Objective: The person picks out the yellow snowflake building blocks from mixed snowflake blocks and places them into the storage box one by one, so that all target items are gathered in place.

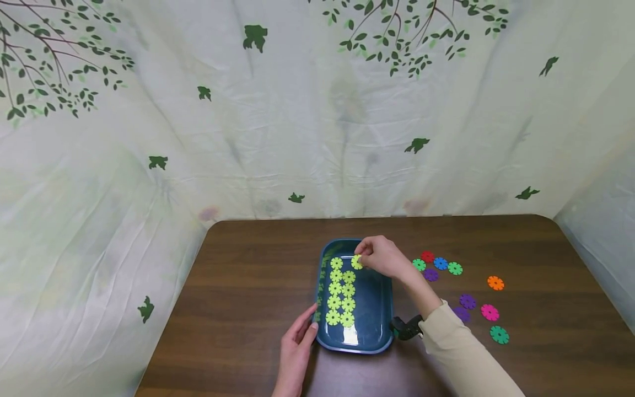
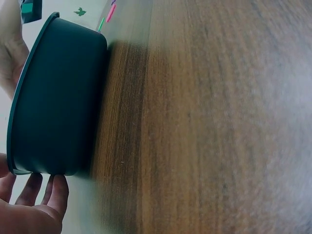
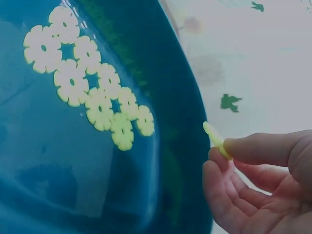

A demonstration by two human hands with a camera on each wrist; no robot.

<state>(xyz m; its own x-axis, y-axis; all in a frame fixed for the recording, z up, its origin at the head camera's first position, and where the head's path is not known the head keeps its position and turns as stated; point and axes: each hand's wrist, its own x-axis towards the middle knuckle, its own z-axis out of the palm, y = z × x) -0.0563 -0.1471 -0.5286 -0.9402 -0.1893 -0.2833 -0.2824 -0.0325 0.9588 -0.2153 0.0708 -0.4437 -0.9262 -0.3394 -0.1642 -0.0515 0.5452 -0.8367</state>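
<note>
A dark blue tray (image 1: 369,309) stands on the table, with yellow-green notched plastic discs (image 1: 348,289) shaped like flowers laid flat in two columns on its left part. My right hand (image 1: 384,256) is over the far end of the tray and pinches one more yellow-green disc (image 3: 218,141) between thumb and fingers. In the right wrist view that disc is seen nearly edge-on, off the tray floor. My left hand (image 1: 296,342) holds the tray's near left side. The left wrist view shows its fingers (image 2: 59,192) against the outer wall and its thumb by the rim.
Right of the tray lie loose discs: red (image 1: 428,257), blue (image 1: 440,263), orange (image 1: 495,283), pink (image 1: 489,312), plus several green and purple ones. Behind the brown wooden table (image 1: 258,275) hangs a pale curtain (image 1: 297,138) with leaf prints.
</note>
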